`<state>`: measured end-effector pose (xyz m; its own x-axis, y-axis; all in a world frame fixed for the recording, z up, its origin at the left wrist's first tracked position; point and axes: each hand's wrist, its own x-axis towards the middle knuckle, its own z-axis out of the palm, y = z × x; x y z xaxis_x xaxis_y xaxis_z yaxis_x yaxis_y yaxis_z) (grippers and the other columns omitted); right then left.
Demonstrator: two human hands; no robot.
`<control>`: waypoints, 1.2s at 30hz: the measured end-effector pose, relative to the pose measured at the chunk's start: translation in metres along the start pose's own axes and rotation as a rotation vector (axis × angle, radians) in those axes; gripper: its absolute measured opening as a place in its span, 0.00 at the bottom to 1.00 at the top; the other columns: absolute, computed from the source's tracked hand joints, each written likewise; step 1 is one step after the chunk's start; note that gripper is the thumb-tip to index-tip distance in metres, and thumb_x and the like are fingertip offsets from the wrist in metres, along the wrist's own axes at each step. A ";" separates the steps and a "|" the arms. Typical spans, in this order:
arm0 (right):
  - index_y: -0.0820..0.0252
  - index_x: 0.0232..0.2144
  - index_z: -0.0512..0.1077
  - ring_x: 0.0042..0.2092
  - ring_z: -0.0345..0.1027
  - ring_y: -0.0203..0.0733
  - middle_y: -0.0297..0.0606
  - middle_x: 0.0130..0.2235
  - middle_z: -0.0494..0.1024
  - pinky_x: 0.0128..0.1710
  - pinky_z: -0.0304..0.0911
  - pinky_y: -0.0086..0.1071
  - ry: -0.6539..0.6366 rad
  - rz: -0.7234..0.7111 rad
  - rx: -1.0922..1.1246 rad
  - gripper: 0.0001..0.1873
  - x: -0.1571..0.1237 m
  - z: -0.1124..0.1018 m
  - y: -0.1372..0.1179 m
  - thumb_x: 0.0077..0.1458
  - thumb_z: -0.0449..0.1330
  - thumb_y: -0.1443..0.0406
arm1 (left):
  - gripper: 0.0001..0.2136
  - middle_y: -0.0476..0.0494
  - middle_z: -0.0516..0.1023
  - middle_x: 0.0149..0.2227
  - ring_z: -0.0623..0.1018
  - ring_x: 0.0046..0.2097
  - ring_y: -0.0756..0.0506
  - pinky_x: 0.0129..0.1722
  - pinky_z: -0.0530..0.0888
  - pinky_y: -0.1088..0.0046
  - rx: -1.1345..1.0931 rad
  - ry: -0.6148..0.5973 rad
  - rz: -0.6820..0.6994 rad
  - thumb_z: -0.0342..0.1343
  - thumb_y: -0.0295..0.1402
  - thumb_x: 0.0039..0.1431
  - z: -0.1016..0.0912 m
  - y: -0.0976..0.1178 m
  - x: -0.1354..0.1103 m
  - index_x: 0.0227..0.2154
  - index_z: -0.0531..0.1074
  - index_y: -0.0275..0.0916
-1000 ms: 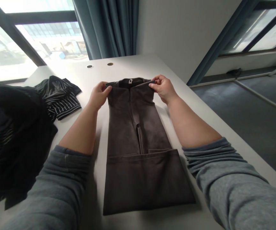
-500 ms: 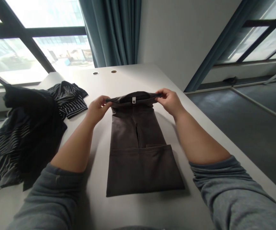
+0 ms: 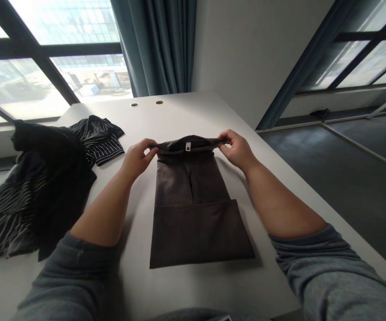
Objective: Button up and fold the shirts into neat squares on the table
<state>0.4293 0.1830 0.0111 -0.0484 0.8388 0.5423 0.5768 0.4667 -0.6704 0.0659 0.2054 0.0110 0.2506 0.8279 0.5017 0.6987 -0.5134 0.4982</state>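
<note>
Head view: left hand (image 3: 136, 158) and right hand (image 3: 238, 149) pinch the waistband (image 3: 188, 145) of the folded brown trousers (image 3: 193, 227), now drawn shorter than earlier, well apart from the worktop's far edge (image 3: 166, 95).

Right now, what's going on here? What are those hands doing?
A person is holding up the waistband of some brown pants with both hands. The left hand pinches one end and the right hand pinches the other. The pants lie flat on a white table, with the bottom part folded over. A small tag shows at the waistband. Beside them, to the left, lies a heap of striped black clothes.
</note>
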 end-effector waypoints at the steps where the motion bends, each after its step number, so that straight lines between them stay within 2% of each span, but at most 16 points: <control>1: 0.55 0.38 0.75 0.41 0.72 0.45 0.37 0.38 0.79 0.49 0.69 0.44 -0.003 0.004 -0.008 0.07 0.000 0.001 0.001 0.55 0.63 0.64 | 0.10 0.45 0.82 0.39 0.78 0.38 0.44 0.41 0.74 0.66 0.008 0.006 -0.009 0.57 0.41 0.65 0.002 -0.003 0.000 0.43 0.76 0.42; 4: 0.55 0.40 0.76 0.42 0.73 0.46 0.38 0.40 0.81 0.49 0.70 0.45 -0.025 0.013 -0.023 0.09 0.001 0.007 0.006 0.56 0.63 0.63 | 0.11 0.45 0.82 0.39 0.77 0.37 0.44 0.42 0.73 0.66 0.036 0.007 -0.029 0.57 0.41 0.65 0.010 -0.010 0.000 0.44 0.76 0.42; 8: 0.56 0.39 0.77 0.42 0.74 0.47 0.38 0.39 0.82 0.49 0.70 0.45 -0.058 -0.011 -0.033 0.09 0.003 0.010 0.011 0.55 0.63 0.62 | 0.12 0.46 0.82 0.38 0.75 0.31 0.47 0.40 0.73 0.66 0.052 -0.057 -0.007 0.57 0.42 0.65 0.014 -0.011 0.000 0.44 0.76 0.41; 15: 0.57 0.37 0.77 0.39 0.74 0.46 0.38 0.37 0.82 0.44 0.69 0.41 -0.072 -0.059 -0.084 0.07 0.001 -0.006 0.000 0.54 0.63 0.64 | 0.11 0.45 0.82 0.38 0.78 0.37 0.45 0.42 0.74 0.66 0.073 0.008 0.046 0.57 0.41 0.65 -0.002 -0.006 0.004 0.43 0.77 0.41; 17: 0.57 0.37 0.77 0.39 0.74 0.47 0.38 0.38 0.82 0.42 0.69 0.39 -0.089 -0.088 -0.112 0.07 -0.002 -0.013 -0.003 0.54 0.63 0.65 | 0.11 0.46 0.82 0.38 0.78 0.36 0.46 0.41 0.74 0.67 0.091 -0.011 0.071 0.57 0.41 0.66 -0.008 -0.001 0.002 0.43 0.77 0.41; 22: 0.56 0.37 0.77 0.40 0.75 0.47 0.37 0.40 0.82 0.44 0.69 0.39 -0.188 -0.182 -0.126 0.09 -0.016 -0.025 -0.009 0.53 0.61 0.69 | 0.11 0.46 0.82 0.39 0.76 0.32 0.48 0.36 0.73 0.70 0.098 -0.100 0.123 0.55 0.42 0.68 -0.020 0.008 -0.014 0.44 0.77 0.41; 25: 0.55 0.37 0.76 0.41 0.75 0.47 0.38 0.40 0.82 0.46 0.69 0.40 -0.269 -0.245 -0.127 0.10 -0.024 -0.028 -0.008 0.53 0.59 0.71 | 0.11 0.45 0.82 0.42 0.77 0.33 0.48 0.38 0.74 0.69 0.078 -0.183 0.198 0.55 0.41 0.70 -0.022 0.006 -0.026 0.44 0.77 0.42; 31: 0.56 0.32 0.74 0.42 0.70 0.48 0.41 0.38 0.77 0.46 0.68 0.40 -0.431 -0.375 -0.225 0.10 -0.041 -0.024 0.001 0.50 0.58 0.74 | 0.10 0.43 0.81 0.45 0.80 0.43 0.44 0.45 0.75 0.66 0.149 -0.372 0.419 0.53 0.39 0.71 -0.015 -0.010 -0.038 0.42 0.79 0.44; 36: 0.57 0.32 0.75 0.42 0.70 0.47 0.41 0.38 0.76 0.45 0.67 0.38 -0.550 -0.381 -0.271 0.13 -0.051 -0.015 0.006 0.48 0.56 0.77 | 0.11 0.42 0.80 0.46 0.79 0.44 0.43 0.47 0.74 0.64 0.196 -0.461 0.465 0.52 0.39 0.71 -0.009 -0.017 -0.039 0.41 0.79 0.44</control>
<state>0.4473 0.1385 -0.0132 -0.6486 0.6849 0.3321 0.6170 0.7285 -0.2976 0.0384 0.1795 -0.0111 0.7835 0.5653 0.2581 0.5472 -0.8244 0.1445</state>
